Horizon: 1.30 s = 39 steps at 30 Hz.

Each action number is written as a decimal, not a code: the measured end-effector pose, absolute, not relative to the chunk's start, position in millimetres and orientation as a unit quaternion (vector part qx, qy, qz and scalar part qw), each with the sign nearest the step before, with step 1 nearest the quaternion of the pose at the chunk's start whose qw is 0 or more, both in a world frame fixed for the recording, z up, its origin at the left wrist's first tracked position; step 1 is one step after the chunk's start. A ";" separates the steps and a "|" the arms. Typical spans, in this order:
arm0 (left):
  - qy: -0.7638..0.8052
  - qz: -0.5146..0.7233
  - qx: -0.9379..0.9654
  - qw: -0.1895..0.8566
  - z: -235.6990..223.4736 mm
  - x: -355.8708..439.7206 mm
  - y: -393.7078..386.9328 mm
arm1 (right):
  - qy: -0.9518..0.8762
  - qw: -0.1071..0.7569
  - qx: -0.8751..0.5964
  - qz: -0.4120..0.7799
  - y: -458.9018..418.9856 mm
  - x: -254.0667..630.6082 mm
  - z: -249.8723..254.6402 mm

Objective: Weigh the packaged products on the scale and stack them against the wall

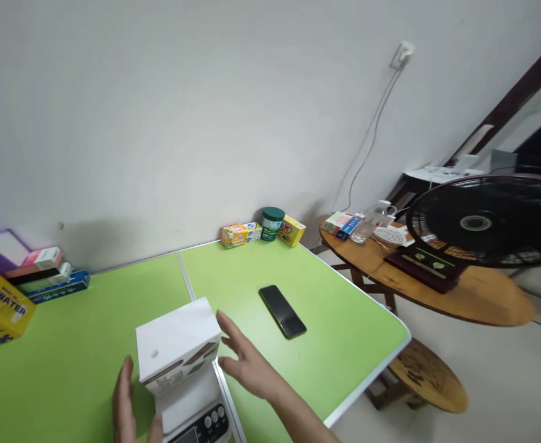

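A white box [178, 341] with brown print on its side sits on a white kitchen scale [192, 409] at the near edge of the green table [90, 344]. My left hand [125, 406] is beside the box's left side, fingers stretched, a small gap from it. My right hand [245, 360] hovers just right of the box, fingers spread and open, holding nothing. A black phone [282, 311] lies flat on the table to the right of my right hand.
Small boxes and a green jar [271, 223] line the wall at the back. Yellow, purple and blue boxes [3, 301] are stacked at the left. A round wooden table [441, 280] with a black fan [487, 218] stands right, a wooden stool [430, 375] below.
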<state>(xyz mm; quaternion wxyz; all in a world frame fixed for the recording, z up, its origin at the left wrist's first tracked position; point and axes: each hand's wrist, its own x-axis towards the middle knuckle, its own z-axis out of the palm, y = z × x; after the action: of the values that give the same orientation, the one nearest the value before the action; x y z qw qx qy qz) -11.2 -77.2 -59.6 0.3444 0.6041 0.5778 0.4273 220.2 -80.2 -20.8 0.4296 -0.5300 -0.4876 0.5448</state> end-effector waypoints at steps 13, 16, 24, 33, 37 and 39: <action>0.571 0.284 0.674 0.373 -60.6 -63.1 -50.6 | -0.519 0.425 -0.456 0.585 -66.4 246.3 -29.8; 0.564 0.277 0.672 0.391 -53.7 -53.5 -35.4 | -0.548 0.410 -0.410 0.603 -42.9 245.6 -23.6; 0.543 0.265 0.663 0.442 -20.5 -14.8 -12.0 | -0.627 0.385 -0.389 0.555 -17.1 253.9 -18.3; 0.489 0.204 0.687 0.496 18.8 94.9 23.3 | -0.613 0.436 -0.423 0.506 -12.0 359.5 -5.1; 0.449 0.207 0.712 0.499 19.4 148.6 52.5 | -0.601 0.450 -0.428 0.503 3.1 408.7 -3.2; 0.433 0.218 0.724 0.491 16.6 175.4 69.1 | -0.592 0.453 -0.430 0.509 15.1 433.6 -3.2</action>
<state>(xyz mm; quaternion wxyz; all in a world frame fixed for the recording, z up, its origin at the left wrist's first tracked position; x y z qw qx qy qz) 175.4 69.1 16.6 0.4907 0.7240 0.4332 0.2177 433.6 15.1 -3.2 0.4534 -0.4303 -0.5920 0.5087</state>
